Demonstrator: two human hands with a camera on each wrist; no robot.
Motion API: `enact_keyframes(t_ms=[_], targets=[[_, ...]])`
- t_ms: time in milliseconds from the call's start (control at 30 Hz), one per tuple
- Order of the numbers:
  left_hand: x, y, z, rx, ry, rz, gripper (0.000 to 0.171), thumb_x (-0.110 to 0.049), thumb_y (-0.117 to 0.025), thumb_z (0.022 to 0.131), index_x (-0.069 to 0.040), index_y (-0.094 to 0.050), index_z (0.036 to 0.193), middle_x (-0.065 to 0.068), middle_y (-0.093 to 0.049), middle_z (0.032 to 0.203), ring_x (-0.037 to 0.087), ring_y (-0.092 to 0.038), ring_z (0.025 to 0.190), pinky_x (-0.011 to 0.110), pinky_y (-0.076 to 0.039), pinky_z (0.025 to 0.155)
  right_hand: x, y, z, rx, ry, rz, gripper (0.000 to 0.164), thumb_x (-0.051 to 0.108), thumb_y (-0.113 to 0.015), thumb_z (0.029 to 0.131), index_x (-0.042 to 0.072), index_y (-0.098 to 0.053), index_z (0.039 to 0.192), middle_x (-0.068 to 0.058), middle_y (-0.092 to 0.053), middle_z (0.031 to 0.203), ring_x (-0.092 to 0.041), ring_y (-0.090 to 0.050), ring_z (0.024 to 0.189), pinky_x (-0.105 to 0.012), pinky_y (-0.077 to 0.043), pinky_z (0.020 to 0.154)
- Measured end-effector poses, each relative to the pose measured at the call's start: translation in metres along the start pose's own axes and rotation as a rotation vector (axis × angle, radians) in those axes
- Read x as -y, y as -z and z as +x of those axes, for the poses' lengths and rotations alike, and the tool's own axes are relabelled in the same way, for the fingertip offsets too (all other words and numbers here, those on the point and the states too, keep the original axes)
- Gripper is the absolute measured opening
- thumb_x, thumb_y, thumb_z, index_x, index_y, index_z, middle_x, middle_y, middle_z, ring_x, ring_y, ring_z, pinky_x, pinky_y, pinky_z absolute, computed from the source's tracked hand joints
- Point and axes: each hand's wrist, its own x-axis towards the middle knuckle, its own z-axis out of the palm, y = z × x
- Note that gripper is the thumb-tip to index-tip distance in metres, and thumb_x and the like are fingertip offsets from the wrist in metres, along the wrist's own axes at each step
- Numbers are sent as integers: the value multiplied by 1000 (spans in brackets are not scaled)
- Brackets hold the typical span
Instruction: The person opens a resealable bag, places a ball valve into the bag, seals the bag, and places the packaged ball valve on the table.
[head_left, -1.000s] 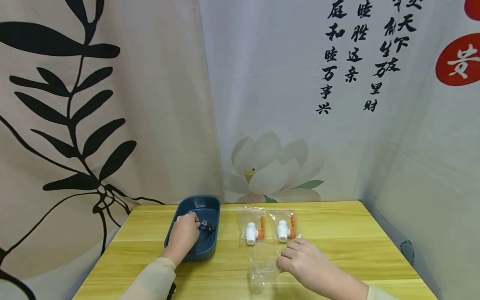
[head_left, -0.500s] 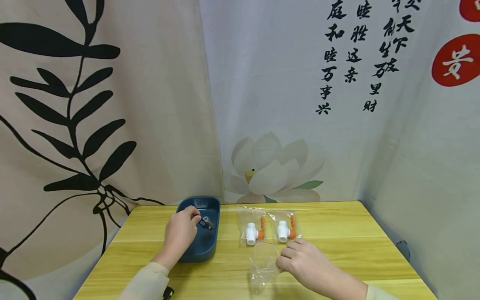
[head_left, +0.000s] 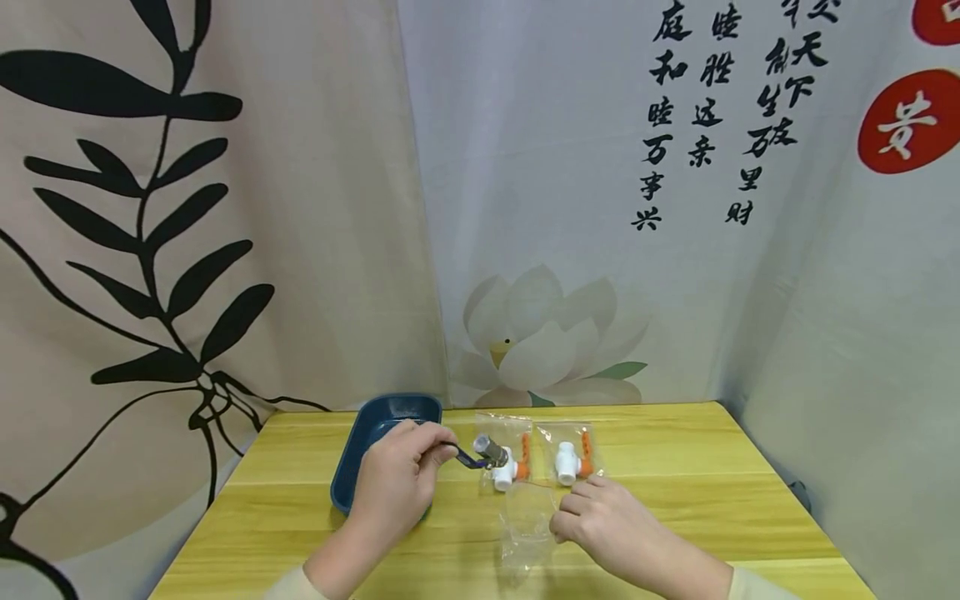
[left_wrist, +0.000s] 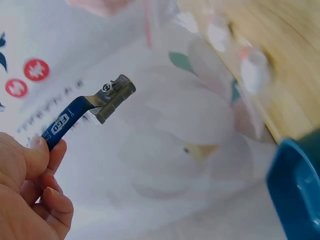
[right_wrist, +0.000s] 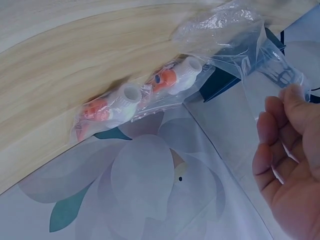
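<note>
My left hand [head_left: 401, 475] pinches the end of the blue lever of a metal ball valve [head_left: 491, 451], which hangs in the air beyond the fingertips. In the left wrist view the valve's blue handle [left_wrist: 65, 120] lies between thumb and fingers, with its grey metal body [left_wrist: 117, 97] pointing away from the hand. With thumb and fingertips, my right hand [head_left: 611, 529] pinches the edge of a clear plastic bag [head_left: 527, 537]. The bag's mouth spreads wide in the head view, and nothing shows inside it.
A dark blue tray [head_left: 345, 471] stands at the table's left, partly hidden by the left hand. Two white valves with orange handles lie in clear bags, a left bagged valve [head_left: 504, 477] and a right bagged valve [head_left: 567, 463]. A printed curtain [head_left: 337, 208] hangs behind.
My left hand has lifted the ball valve out of the blue tray and carried it right, towards the plastic bag. My right hand stays nearly still with the bag.
</note>
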Motion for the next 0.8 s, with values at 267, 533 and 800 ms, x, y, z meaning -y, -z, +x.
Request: enact_keyframes(t_ms=[267,533,800], targets=[[-27,-7,-6,50,-109,-136,17,-10,-88,81,-20,-78,91,-11,-72,81,1,-54,71,6,-43,61,-1,-2,0,-12,11,-8,15,38,-78,79,28,-68,79,19,-68,75,-1,-61,71,-19,-41,66],[-34,-21,-13,103,-207,-125,14,-17,-87,83,-20,-74,89,-12,-74,81,2,-49,68,5,-41,61,-1,-3,1,-23,23,-21,16,39,-77,76,28,-67,79,20,-66,75,-1,-60,71,-20,-38,67],[-36,-33,-20,142,-269,-13,20,-17,-92,78,-20,-75,87,-16,-76,80,2,-38,64,4,-30,59,0,-1,3,-19,26,3,15,39,-78,76,30,-67,78,21,-65,75,0,-58,71,-17,-37,68]])
